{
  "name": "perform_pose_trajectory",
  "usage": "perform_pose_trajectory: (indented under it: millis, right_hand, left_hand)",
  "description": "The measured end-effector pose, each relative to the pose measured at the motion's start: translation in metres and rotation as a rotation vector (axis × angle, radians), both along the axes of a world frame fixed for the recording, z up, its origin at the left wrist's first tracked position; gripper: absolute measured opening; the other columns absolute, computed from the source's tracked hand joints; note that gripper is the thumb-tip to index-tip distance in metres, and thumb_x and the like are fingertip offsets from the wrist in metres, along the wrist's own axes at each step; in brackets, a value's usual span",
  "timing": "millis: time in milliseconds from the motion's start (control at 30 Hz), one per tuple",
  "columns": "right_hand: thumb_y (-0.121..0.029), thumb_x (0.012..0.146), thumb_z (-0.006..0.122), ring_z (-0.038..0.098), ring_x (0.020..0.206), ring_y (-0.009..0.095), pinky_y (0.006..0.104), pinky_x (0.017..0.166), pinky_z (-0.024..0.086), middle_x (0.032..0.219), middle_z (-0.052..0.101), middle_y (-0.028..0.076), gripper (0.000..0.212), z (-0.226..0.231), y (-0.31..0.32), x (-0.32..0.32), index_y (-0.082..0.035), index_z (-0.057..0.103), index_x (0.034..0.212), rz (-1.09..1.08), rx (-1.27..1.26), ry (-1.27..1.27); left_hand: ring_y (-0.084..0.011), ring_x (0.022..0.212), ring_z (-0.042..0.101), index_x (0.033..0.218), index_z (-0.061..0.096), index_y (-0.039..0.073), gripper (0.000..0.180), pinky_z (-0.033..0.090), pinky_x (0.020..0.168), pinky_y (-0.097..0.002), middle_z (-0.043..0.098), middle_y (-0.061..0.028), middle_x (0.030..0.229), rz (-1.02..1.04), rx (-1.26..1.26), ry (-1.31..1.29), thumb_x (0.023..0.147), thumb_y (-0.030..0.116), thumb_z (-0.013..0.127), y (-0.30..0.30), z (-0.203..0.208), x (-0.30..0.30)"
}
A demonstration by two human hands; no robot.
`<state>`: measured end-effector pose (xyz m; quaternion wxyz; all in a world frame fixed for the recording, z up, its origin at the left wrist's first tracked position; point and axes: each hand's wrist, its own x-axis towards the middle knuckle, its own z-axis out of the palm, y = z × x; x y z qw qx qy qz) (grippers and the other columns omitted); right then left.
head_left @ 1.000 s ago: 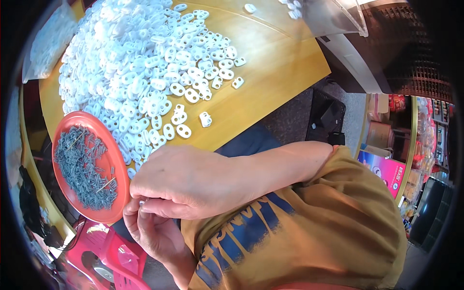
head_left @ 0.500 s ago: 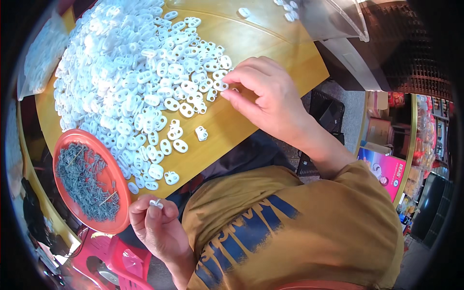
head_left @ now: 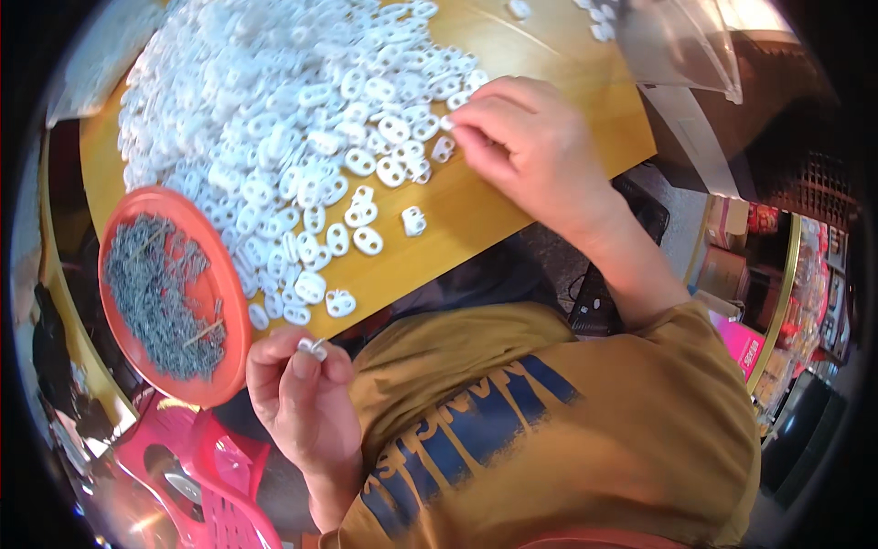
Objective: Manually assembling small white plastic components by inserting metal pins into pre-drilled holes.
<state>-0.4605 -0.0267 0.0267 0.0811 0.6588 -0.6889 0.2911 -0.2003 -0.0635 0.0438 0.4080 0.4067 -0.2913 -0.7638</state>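
In my left hand (head_left: 306,393), low by the table's near edge, a small white plastic piece (head_left: 312,349) is pinched between thumb and finger, with a bit of metal showing on it. My right hand (head_left: 535,146) is over the right side of a big heap of white oval two-hole plastic pieces (head_left: 274,119). Its thumb and forefinger are closed at a white piece (head_left: 448,123), mostly hidden by the fingertips. One piece (head_left: 414,221) lies apart from the heap. An orange-red plate (head_left: 240,339) holds many small grey metal pins (head_left: 160,302), left of my left hand.
The heap spreads over a yellow wooden table (head_left: 457,252). A clear plastic bin (head_left: 681,46) stands at the far right, and a clear bag (head_left: 101,64) at the far left. A pink plastic chair (head_left: 206,476) is at lower left. Shelves with goods (head_left: 796,311) are at right.
My view has shifted, so the table sits higher and further right. My right hand's fingertips have closed at a white piece. The left hand keeps its pinch.
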Motion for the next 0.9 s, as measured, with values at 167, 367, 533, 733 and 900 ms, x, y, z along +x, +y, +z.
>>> perform_pose_trajectory:
  millis: [167,367,533,733,900]
  right_hand:
    - [-0.005,0.066,0.065,0.055,0.060,0.023,0.0316,0.056,0.045,0.066,0.056,0.005,0.010,-0.003,-0.004,-0.005,-0.007,0.056,0.069,-0.002,-0.047,-0.005]
    - [-0.003,0.069,0.065,0.057,0.058,0.020,0.0267,0.052,0.045,0.068,0.059,0.007,0.011,0.008,-0.009,-0.005,-0.003,0.059,0.077,-0.046,-0.091,-0.174]
    - [-0.002,0.073,0.063,0.057,0.059,0.014,0.0231,0.055,0.045,0.070,0.059,0.007,0.010,0.001,-0.012,-0.006,-0.002,0.060,0.082,-0.089,-0.115,-0.310]
    - [-0.003,0.079,0.062,0.054,0.073,0.007,0.0200,0.063,0.046,0.085,0.059,0.001,0.021,0.014,-0.011,0.011,-0.002,0.059,0.100,-0.009,-0.029,-1.118]
    - [-0.005,0.080,0.059,0.055,0.076,0.009,0.0209,0.071,0.044,0.090,0.059,0.006,0.029,0.045,-0.004,0.039,0.005,0.054,0.107,0.189,0.204,-1.643]
  left_hand:
    - [-0.0147,0.060,0.052,0.094,0.054,0.000,0.014,0.043,0.054,-0.0259,0.055,-0.0075,0.079,-0.023,0.016,0.080,0.080,0.000,0.056,-0.001,0.003,0.002]
    - [-0.0140,0.060,0.052,0.094,0.055,0.000,0.015,0.043,0.054,-0.0261,0.055,-0.0075,0.084,-0.052,0.013,0.092,0.080,0.001,0.059,-0.001,0.003,0.007]
    - [-0.0134,0.059,0.052,0.093,0.055,0.000,0.015,0.043,0.054,-0.0260,0.056,-0.0077,0.086,-0.056,0.013,0.098,0.079,0.002,0.060,0.000,0.003,0.009]
    - [-0.0134,0.058,0.052,0.093,0.056,0.001,0.015,0.043,0.053,-0.0254,0.056,-0.0075,0.085,-0.073,0.020,0.101,0.079,0.002,0.060,0.000,0.004,0.007]
    - [-0.0133,0.058,0.051,0.093,0.055,0.001,0.015,0.043,0.052,-0.0251,0.055,-0.0075,0.083,-0.063,0.027,0.105,0.079,0.003,0.061,-0.001,0.007,0.006]
